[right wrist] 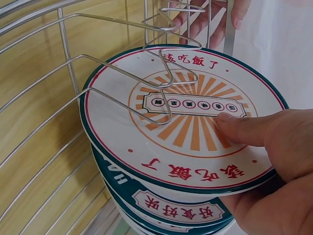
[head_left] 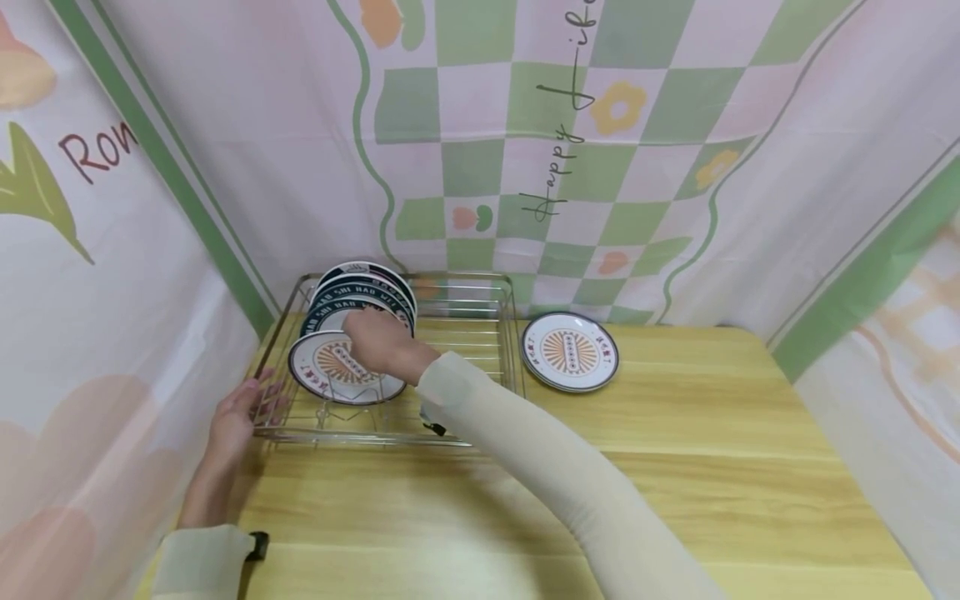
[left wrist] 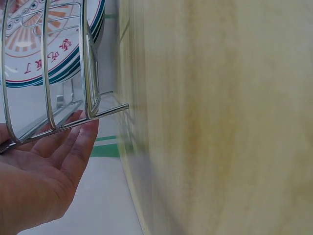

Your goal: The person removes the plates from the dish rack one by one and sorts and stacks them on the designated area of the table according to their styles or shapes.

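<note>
Right hand (head_left: 378,342) pinches the front plate (head_left: 321,368) at its rim, thumb flat on the printed face, fingers behind; contact is one-sided, so the glazed plate could swivel or slip if the thumb slides. Plate is at the left part of the rack, front of the row, leaning back; can't tell if its lower edge sits in a slot. Wire prongs (right wrist: 88,89) cross its face: likely snag, and a crooked push could jam or chip the rim. Rear plates (head_left: 360,289) stand close behind, so a hard shove could knock them together or tip the row. Left hand (head_left: 236,412) touches the left end of the rack (head_left: 300,433), fingers mostly straight against the wires; how firmly it braces, can't tell. If loose, rack may skid or tilt on the surface (head_left: 675,483) under a push; fingers among wires could also get pinched. Right sleeve (head_left: 540,467) reaches over the rack's front right part, could catch the rail. Spare plates (head_left: 570,352) sit stacked just beside the rack's right end; a sideways skid would bump them.
</note>
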`<state>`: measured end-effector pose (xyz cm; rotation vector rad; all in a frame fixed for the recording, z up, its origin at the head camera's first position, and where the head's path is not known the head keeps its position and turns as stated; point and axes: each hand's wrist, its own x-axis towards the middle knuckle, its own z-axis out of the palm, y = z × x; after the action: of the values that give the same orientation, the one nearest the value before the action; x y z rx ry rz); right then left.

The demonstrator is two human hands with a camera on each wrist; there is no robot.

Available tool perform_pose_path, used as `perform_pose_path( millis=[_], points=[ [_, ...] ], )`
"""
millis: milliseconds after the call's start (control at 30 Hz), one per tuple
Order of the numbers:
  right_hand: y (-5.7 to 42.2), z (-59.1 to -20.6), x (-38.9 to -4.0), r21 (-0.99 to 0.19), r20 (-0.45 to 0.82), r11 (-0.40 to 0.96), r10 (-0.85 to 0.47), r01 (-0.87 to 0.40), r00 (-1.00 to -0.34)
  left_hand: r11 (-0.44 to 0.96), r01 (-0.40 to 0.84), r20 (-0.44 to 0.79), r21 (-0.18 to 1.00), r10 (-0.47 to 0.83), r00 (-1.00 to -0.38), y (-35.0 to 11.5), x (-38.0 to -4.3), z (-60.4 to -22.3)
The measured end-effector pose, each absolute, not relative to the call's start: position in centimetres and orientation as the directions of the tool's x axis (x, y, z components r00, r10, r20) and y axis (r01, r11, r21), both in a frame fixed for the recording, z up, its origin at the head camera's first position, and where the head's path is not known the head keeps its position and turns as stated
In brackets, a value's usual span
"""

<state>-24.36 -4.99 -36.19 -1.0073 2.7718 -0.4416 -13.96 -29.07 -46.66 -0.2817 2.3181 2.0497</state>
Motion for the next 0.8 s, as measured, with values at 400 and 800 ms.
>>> perform_pose_path(
  millis=[400, 800],
  points=[
    [-4.5, -36.4, -24.1, -0.299, -0.017, 0.716, -0.665, -0.63, -0.747, 0.108, -0.154, -0.142, 0.982, -0.112, -0.983, -29.1, -14.0, -46.7],
    [-3.6, -35.3, -24.1, -0.264, 0.062, 0.709, -0.664, -0.654, -0.745, 0.156, -0.153, -0.137, 0.976, -0.11, -0.984, -29.2, -14.0, -46.8]
  ],
)
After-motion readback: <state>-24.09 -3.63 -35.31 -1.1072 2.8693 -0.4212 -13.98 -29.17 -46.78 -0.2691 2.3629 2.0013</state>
